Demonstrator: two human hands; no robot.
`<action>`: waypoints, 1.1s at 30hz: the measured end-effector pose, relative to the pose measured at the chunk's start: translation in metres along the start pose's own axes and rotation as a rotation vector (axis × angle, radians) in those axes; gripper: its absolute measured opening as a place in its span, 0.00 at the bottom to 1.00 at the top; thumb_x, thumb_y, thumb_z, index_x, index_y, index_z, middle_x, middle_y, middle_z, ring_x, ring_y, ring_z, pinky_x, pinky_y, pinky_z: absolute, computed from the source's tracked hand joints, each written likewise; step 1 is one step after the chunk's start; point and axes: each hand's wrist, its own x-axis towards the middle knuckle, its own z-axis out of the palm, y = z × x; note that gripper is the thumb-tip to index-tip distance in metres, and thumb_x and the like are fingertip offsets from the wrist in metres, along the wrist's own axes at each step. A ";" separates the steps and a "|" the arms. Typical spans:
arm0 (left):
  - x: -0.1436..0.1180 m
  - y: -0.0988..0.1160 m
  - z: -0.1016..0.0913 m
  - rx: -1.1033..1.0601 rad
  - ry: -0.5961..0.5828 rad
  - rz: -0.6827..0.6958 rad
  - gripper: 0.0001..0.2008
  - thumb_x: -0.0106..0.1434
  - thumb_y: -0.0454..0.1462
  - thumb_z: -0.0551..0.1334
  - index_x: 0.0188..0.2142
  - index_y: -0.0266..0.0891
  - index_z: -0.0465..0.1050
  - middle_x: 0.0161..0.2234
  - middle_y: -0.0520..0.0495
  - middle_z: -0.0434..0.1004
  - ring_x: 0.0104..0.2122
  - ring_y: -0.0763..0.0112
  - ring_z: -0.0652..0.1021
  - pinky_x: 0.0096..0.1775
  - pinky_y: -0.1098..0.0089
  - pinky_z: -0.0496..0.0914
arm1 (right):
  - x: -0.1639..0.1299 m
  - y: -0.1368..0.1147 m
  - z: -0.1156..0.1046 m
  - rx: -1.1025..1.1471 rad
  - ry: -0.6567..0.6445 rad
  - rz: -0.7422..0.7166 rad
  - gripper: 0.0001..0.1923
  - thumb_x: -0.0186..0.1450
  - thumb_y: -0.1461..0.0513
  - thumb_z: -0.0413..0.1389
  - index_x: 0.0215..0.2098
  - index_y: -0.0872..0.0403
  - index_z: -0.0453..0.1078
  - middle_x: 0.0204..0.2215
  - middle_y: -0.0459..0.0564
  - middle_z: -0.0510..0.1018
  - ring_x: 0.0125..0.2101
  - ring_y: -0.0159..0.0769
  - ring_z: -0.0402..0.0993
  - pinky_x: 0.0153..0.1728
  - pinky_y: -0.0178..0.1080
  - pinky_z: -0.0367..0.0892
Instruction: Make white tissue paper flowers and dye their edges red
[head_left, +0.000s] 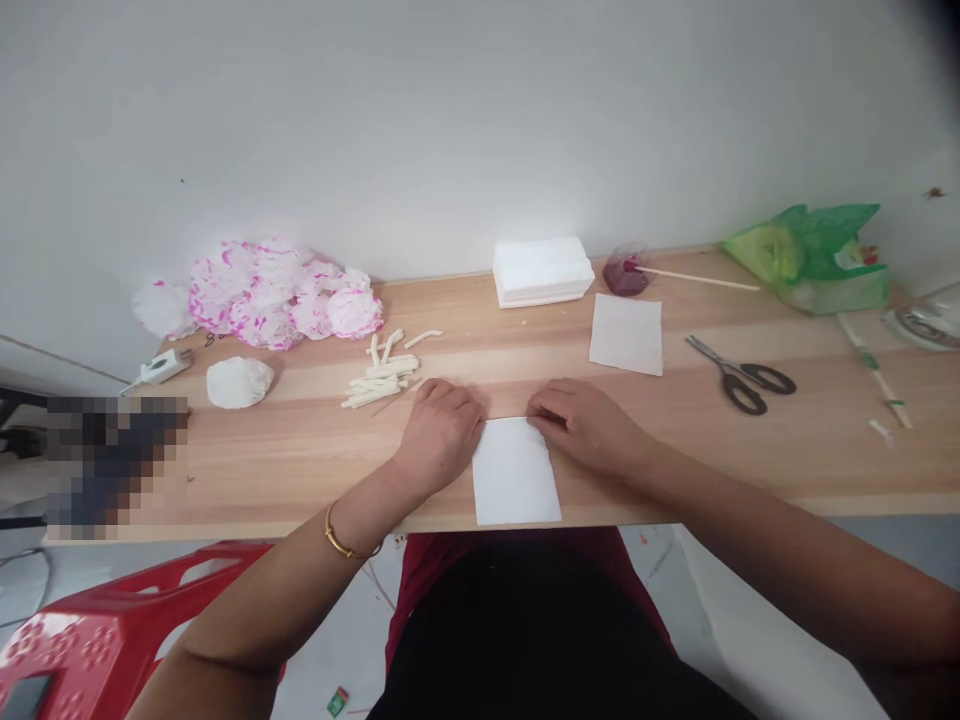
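Pinching a flat napkin (516, 478) by its far corners at the bench (285, 470) edge, left grip (441, 430) and right grip (589, 422) are seemingly working an early step, while finished-looking flowers (277, 290) are sitting and stacked napkins (541, 274) are waiting.

Between the heap of white, pink-edged paper flowers (262, 285) and the white rectangular tissue stack (544, 275), a hand could pass over bare pale wooden tabletop (454, 300) to the grey wall (450, 130). Cream, finger-shaped sticks (381, 383) crowd the left hand's (442, 430) far side; black-handled metal scissors (726, 363) obstruct a low sweep rightward from the right hand (581, 425).
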 end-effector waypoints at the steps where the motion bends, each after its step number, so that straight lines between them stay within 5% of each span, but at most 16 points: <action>1: 0.000 -0.001 0.000 0.012 0.005 0.008 0.10 0.63 0.34 0.54 0.28 0.37 0.71 0.29 0.46 0.73 0.34 0.66 0.69 0.43 0.60 0.62 | -0.001 0.001 0.002 -0.027 -0.001 -0.022 0.08 0.65 0.64 0.50 0.31 0.56 0.71 0.31 0.52 0.75 0.34 0.38 0.68 0.37 0.40 0.63; 20: -0.018 0.000 -0.008 0.078 -0.004 0.157 0.11 0.66 0.32 0.51 0.35 0.40 0.72 0.33 0.49 0.74 0.40 0.68 0.71 0.57 0.52 0.54 | -0.022 -0.005 0.002 -0.272 -0.053 -0.288 0.15 0.67 0.70 0.44 0.39 0.61 0.73 0.35 0.59 0.75 0.38 0.42 0.64 0.41 0.45 0.62; 27: -0.025 0.000 -0.007 0.017 -0.032 0.174 0.11 0.66 0.31 0.51 0.41 0.38 0.71 0.46 0.47 0.74 0.49 0.63 0.67 0.56 0.55 0.56 | -0.025 -0.003 0.000 -0.259 -0.053 -0.182 0.13 0.66 0.68 0.47 0.42 0.56 0.73 0.40 0.55 0.75 0.40 0.41 0.67 0.42 0.44 0.61; 33: -0.030 0.005 -0.004 0.018 -0.038 0.126 0.11 0.64 0.30 0.51 0.41 0.37 0.71 0.41 0.43 0.74 0.45 0.62 0.68 0.54 0.54 0.59 | -0.014 -0.003 -0.008 -0.171 -0.058 -0.112 0.12 0.66 0.64 0.48 0.44 0.54 0.72 0.41 0.54 0.76 0.40 0.41 0.68 0.43 0.44 0.60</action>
